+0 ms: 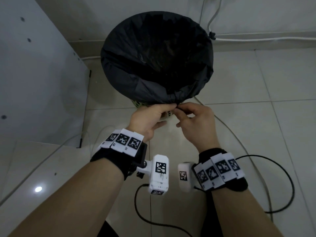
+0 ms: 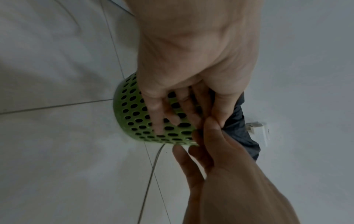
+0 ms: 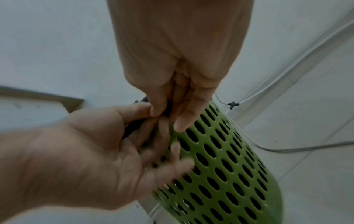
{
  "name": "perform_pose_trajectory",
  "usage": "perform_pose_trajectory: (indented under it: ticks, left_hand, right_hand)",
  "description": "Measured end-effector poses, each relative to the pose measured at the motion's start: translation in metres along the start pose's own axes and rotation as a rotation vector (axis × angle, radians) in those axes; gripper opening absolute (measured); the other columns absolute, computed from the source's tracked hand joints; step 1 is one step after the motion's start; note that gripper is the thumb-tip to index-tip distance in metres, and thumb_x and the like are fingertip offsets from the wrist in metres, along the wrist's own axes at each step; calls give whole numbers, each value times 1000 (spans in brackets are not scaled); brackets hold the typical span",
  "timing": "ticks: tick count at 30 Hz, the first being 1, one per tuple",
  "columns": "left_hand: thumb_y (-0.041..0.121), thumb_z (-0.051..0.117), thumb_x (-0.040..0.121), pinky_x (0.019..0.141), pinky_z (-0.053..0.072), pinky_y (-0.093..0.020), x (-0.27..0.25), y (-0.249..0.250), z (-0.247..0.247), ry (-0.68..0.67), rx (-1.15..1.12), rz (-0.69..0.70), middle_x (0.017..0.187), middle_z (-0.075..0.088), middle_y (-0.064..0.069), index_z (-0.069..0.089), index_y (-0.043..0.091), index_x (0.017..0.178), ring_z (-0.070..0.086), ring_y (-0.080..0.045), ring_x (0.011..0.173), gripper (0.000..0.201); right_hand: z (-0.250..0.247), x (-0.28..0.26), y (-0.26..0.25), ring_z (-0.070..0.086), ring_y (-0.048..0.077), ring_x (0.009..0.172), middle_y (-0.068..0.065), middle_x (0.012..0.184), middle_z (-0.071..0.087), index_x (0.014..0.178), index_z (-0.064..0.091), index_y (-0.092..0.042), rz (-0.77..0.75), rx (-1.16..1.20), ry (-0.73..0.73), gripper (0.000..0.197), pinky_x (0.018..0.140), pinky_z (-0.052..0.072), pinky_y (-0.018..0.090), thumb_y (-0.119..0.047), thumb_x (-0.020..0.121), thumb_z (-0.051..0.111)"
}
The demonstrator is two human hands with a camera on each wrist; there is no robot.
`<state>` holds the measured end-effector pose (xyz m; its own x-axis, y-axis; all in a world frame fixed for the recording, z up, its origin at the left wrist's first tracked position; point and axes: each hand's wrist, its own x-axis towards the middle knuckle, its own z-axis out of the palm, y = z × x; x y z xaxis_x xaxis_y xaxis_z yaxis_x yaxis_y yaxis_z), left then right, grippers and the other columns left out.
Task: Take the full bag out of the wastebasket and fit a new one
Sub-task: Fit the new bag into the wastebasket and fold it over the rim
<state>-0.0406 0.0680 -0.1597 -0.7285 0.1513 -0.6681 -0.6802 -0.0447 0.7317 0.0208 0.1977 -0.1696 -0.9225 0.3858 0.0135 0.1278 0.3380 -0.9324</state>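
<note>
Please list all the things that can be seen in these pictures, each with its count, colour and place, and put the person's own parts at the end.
bag: one, black, lining the wastebasket, its edge folded over the rim.
wastebasket: one, green with holes, on the floor near the wall.
floor: pale tiles.
panel: one, white, left of the wastebasket.
cables: several, black and white, on the floor and along the wall.
left hand: pinches the bag's gathered edge at the near rim.
right hand: pinches the same gathered edge.

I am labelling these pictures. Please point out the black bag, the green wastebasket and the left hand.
black bag (image 1: 153, 79), head view, on its near folded-over side.
green wastebasket (image 3: 220, 159), right wrist view, on its holed wall.
left hand (image 1: 148, 117), head view, on its back.
</note>
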Motion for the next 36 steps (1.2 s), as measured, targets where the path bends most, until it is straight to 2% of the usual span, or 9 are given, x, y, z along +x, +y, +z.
perform_pose_trajectory:
  ticks: [4,10,16,19,22,24,27,30,36]
  left_hand:
    - [22,78,82,95,55,-40,-3,3,-7,-184,53,-38,110,75,-4,73,11,114,68,-22,107,34]
    - [13,73,87,88,59,-48,-11,0,3,-206,50,37,111,72,-19,70,-2,115,68,-28,94,31]
    - [0,72,84,88,60,-46,-9,5,15,11,-39,133,100,75,-24,71,-9,105,71,-33,87,23]
    - [-2,69,86,81,62,-41,-6,4,14,3,-63,113,71,74,-9,71,-4,94,70,-19,64,9]
    - [-1,65,88,76,63,-38,-7,3,12,-40,-107,51,64,68,-5,68,0,91,67,-17,62,5]
    - [2,66,87,74,62,-37,-7,3,10,-71,-108,14,74,69,-11,69,-1,94,67,-19,68,8]
    - [5,69,88,81,61,-43,-11,1,11,-154,-51,11,94,72,-19,71,-5,107,69,-23,83,21]
    - [6,71,88,80,62,-40,-13,-3,10,-165,6,53,114,70,-27,69,-6,113,69,-34,100,28]
    - [-3,70,85,91,59,-36,-7,-3,11,-95,-49,101,102,75,-17,72,-5,105,72,-25,93,20]
  right_hand:
    - [-8,8,-1,55,21,56,16,65,61,83,70,2,297,436,-178,19,50,50,36,-4,96,58]
    - [-7,11,-9,44,10,48,5,63,53,83,61,-5,893,983,-249,19,35,35,18,-10,98,52]
    - [-2,-8,-20,55,21,52,23,75,62,99,56,-2,482,655,-138,13,46,51,31,-7,93,66]
    - [-4,-11,-4,58,13,55,5,76,66,111,60,-17,78,101,-22,26,49,52,29,-13,88,71]
    - [-5,-3,7,56,-3,65,-3,85,69,102,75,-13,-231,-73,46,17,61,48,16,-9,86,74]
    - [-3,-1,3,58,1,57,-1,76,69,93,77,-10,-127,-4,58,8,54,51,21,-9,88,71]
    - [0,1,-1,46,21,37,9,57,58,75,65,-3,308,401,46,20,38,39,26,-6,94,62]
    - [-1,10,-5,40,16,37,12,62,48,73,52,-4,623,744,31,22,36,31,22,1,93,58]
    - [3,9,-14,50,13,41,14,68,58,75,60,-3,463,470,63,16,44,51,31,-2,90,64]
